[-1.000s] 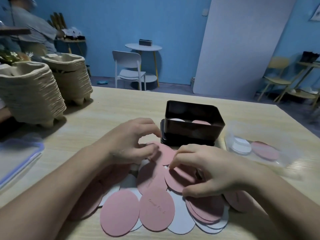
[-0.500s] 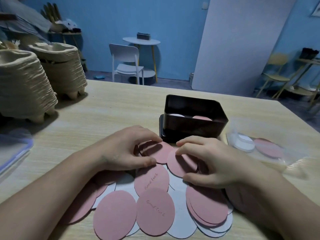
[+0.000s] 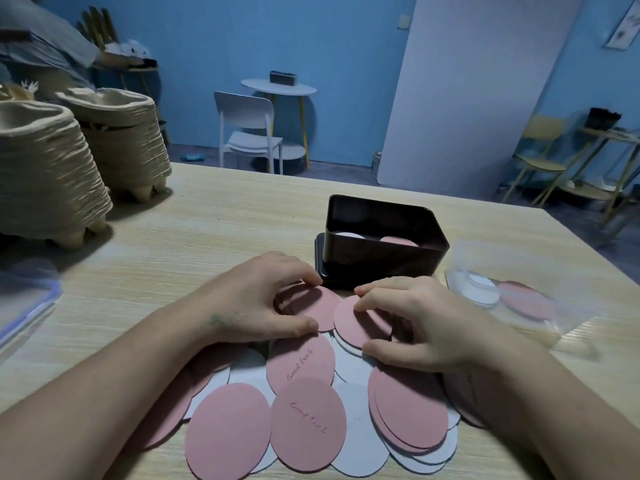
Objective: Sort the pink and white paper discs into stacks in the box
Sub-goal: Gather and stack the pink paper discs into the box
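A loose heap of pink and white paper discs (image 3: 308,424) lies on the wooden table in front of me. My left hand (image 3: 256,299) grips a pink disc (image 3: 320,306) at the heap's far edge, fingers curled over its top and thumb at its near rim. My right hand (image 3: 412,323) pinches a second pink disc (image 3: 356,323) beside it. Just beyond stands the black box (image 3: 384,251), holding a white stack (image 3: 348,234) on the left and a pink stack (image 3: 398,241) on the right.
A clear plastic bag (image 3: 509,299) with white and pink discs lies right of the box. Two tall stacks of pulp trays (image 3: 69,161) stand at the far left. A blue-rimmed clear lid (image 3: 24,306) sits at the left edge. A person stands far left.
Both hands slid toward the box, each drawing a pink disc to the heap's far edge. The two discs now lie side by side.
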Available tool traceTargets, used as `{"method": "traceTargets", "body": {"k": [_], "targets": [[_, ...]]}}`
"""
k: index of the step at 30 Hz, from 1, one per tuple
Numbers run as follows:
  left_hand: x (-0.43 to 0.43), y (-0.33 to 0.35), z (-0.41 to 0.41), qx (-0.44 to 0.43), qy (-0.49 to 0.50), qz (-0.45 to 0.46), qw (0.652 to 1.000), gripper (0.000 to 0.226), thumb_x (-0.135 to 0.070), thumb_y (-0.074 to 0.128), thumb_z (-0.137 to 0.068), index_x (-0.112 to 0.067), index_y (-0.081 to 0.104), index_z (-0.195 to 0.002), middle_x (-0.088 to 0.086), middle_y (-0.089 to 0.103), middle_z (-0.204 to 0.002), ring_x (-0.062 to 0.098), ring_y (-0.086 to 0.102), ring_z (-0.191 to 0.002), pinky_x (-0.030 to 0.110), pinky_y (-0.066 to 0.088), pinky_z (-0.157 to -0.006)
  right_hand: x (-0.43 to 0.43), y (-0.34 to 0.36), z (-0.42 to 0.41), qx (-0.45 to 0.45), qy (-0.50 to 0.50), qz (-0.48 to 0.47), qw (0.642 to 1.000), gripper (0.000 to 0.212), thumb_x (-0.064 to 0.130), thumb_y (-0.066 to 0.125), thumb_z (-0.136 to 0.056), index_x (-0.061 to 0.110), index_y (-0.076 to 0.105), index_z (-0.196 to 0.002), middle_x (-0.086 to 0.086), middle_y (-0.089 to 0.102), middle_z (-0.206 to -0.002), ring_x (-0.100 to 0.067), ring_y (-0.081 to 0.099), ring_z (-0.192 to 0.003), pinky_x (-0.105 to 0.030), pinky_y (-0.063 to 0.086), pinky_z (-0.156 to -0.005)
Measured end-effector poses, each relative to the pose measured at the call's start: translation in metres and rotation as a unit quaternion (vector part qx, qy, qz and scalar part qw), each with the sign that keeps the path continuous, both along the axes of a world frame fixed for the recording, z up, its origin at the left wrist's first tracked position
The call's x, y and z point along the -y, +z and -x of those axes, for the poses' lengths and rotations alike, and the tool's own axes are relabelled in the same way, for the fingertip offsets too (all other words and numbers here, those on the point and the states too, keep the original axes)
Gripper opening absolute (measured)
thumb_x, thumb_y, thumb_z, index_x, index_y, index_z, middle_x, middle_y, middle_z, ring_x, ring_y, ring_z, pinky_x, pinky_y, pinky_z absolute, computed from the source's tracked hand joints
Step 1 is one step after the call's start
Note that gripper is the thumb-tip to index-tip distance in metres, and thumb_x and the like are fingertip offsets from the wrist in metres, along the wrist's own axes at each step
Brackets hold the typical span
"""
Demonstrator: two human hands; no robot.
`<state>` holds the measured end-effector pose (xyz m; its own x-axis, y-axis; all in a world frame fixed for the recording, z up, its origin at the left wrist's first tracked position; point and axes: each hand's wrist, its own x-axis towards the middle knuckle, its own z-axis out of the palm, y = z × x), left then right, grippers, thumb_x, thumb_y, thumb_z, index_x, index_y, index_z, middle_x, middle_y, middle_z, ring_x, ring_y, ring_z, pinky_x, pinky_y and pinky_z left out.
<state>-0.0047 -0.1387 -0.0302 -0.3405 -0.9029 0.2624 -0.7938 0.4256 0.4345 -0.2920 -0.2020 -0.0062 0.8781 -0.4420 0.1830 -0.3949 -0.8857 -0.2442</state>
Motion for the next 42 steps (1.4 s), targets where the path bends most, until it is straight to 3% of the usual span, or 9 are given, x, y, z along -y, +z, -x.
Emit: {"method": "traceTargets", "body": {"k": [10,15,23,25,30,37,42], "targets": [[-0.011,0.01,-0.016,-0.038,0.008,0.109,0.993,0.046,-0.06,0.074,-0.082,-0.02,0.073,-0.105,-0.01,0.07,-0.096,0.011,0.065,-0.092,0.036,0.053,-0.081,-0.002,-0.002,-0.001,0.014,-0.009,0.0,1.0,0.042,0.055,0.067,-0.088,0.025,0.071,-0.117,0.002,0.069,-0.131,-0.007,0.063,-0.124,-0.018,0.049,-0.093],[-0.012,0.009,-0.011,-0.1,-0.002,0.157,0.983,0.039,-0.048,0.079,-0.085,-0.013,0.072,-0.098,-0.002,0.072,-0.096,0.018,0.068,-0.09,0.039,0.054,-0.074,-0.002,-0.005,-0.004,0.057,-0.014,0.022,0.998,0.043,0.055,0.071,-0.087,0.022,0.066,-0.114,0.002,0.072,-0.112,-0.019,0.07,-0.103,-0.038,0.056,-0.081],[-0.007,0.001,0.005,-0.099,-0.046,0.15,0.983,0.036,-0.047,0.083,-0.084,-0.013,0.07,-0.086,-0.002,0.074,-0.105,0.009,0.071,-0.105,0.037,0.057,-0.08,-0.01,-0.009,-0.02,0.113,-0.039,-0.002,0.993,0.049,0.063,0.07,-0.086,0.026,0.057,-0.115,0.012,0.065,-0.094,-0.011,0.064,-0.083,-0.035,0.053,-0.071],[-0.006,0.0,0.009,-0.091,-0.054,0.147,0.983,0.037,-0.048,0.084,-0.083,-0.014,0.07,-0.087,-0.002,0.073,-0.105,0.006,0.069,-0.106,0.035,0.057,-0.08,-0.01,-0.011,-0.022,0.12,-0.031,0.004,0.992,0.048,0.06,0.07,-0.087,0.023,0.058,-0.114,0.007,0.067,-0.1,-0.013,0.065,-0.088,-0.036,0.054,-0.073],[-0.006,-0.001,0.011,-0.104,-0.07,0.135,0.983,0.042,-0.051,0.086,-0.079,-0.014,0.073,-0.094,-0.003,0.072,-0.113,0.005,0.067,-0.105,0.028,0.058,-0.078,-0.011,-0.014,-0.024,0.134,0.01,0.028,0.991,0.043,0.05,0.073,-0.09,0.014,0.064,-0.111,-0.004,0.066,-0.13,-0.015,0.062,-0.126,-0.034,0.055,-0.092],[-0.01,-0.001,0.01,-0.142,-0.077,0.082,0.983,0.042,-0.048,0.09,-0.076,-0.017,0.077,-0.099,-0.003,0.072,-0.122,0.003,0.067,-0.11,0.007,0.046,-0.083,-0.011,-0.016,-0.026,0.177,0.023,0.059,0.982,0.033,0.045,0.072,-0.092,0.012,0.069,-0.096,-0.008,0.065,-0.133,-0.013,0.063,-0.126,-0.031,0.055,-0.093],[-0.009,-0.001,0.011,-0.133,-0.078,0.092,0.984,0.038,-0.049,0.088,-0.075,-0.017,0.076,-0.093,-0.006,0.071,-0.119,0.005,0.067,-0.112,0.024,0.055,-0.085,-0.008,-0.017,-0.027,0.161,0.042,0.035,0.985,0.037,0.049,0.075,-0.09,0.014,0.065,-0.097,-0.008,0.067,-0.132,-0.011,0.058,-0.135,-0.029,0.054,-0.097]]}}
